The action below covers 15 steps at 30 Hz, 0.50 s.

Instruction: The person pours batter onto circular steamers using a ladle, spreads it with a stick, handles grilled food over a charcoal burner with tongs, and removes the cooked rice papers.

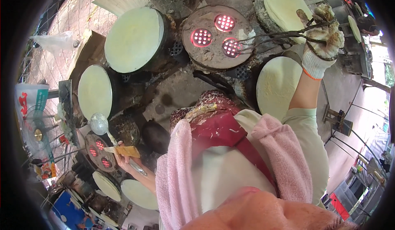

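My right hand (pixel 322 44), in a soiled white knit glove, grips long dark metal tongs (pixel 280 34). Their tips reach over one glowing honeycomb briquette (pixel 231 47) in the round clay-like stove top (pixel 203 58), where two more briquettes (pixel 201 37) glow red. Whether the tips pinch anything is unclear. Low on the left, my bare left hand (pixel 125 162) holds a metal ladle (pixel 99 123) together with a scraper (pixel 127 151) that has a yellowish handle. The ladle's bowl is beside a round griddle covered by a pale flat sheet (pixel 95 91).
Pale round sheets cover griddles at front left (pixel 134 40) and right (pixel 279 84). A stack of flatbreads (pixel 287 9) lies at far right. Another stove (pixel 100 159) glows near my left hand. A fan (pixel 37 134) stands at left; a wire fence (pixel 46 23) lies beyond.
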{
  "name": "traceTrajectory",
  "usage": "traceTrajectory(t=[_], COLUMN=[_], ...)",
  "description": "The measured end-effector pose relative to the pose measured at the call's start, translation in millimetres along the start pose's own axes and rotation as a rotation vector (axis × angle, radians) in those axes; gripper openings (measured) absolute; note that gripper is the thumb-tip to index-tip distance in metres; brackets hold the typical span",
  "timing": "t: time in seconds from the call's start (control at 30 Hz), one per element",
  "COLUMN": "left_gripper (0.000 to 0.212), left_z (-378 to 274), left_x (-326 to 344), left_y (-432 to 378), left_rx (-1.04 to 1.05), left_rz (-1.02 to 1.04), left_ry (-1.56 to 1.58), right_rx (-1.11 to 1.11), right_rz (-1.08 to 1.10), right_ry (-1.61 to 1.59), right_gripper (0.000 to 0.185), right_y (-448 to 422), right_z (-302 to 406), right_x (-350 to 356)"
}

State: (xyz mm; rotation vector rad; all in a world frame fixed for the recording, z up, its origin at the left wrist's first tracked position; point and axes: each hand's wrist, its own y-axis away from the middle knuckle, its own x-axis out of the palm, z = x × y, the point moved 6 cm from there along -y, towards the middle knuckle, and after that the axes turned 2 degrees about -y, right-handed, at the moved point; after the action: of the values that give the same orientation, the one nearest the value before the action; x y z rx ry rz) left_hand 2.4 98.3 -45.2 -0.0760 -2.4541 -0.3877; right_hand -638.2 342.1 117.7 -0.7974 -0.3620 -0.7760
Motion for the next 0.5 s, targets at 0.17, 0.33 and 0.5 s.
traceTrajectory(t=[0.17,0.33,0.5], left_gripper=[0.032,0.032,0.032], left_z=[-4,-2,3], left_x=[-8,-13,-16], left_y=[1,1,-1], left_rx=[0.001,-0.006,-0.025], left_rz=[0.024,0.027,0.057], left_ry=[0.015,0.031,0.066], right_rx=[0.067,0.127,-0.047], right_rz=[0.019,-0.095,-0.161], right_ry=[-0.095,-0.071,0.464], right_gripper=[0.059,0.042,0.026], right_y=[-3,-2,2], right_z=[-9,-29,-56], right_x=[-5,-12,5])
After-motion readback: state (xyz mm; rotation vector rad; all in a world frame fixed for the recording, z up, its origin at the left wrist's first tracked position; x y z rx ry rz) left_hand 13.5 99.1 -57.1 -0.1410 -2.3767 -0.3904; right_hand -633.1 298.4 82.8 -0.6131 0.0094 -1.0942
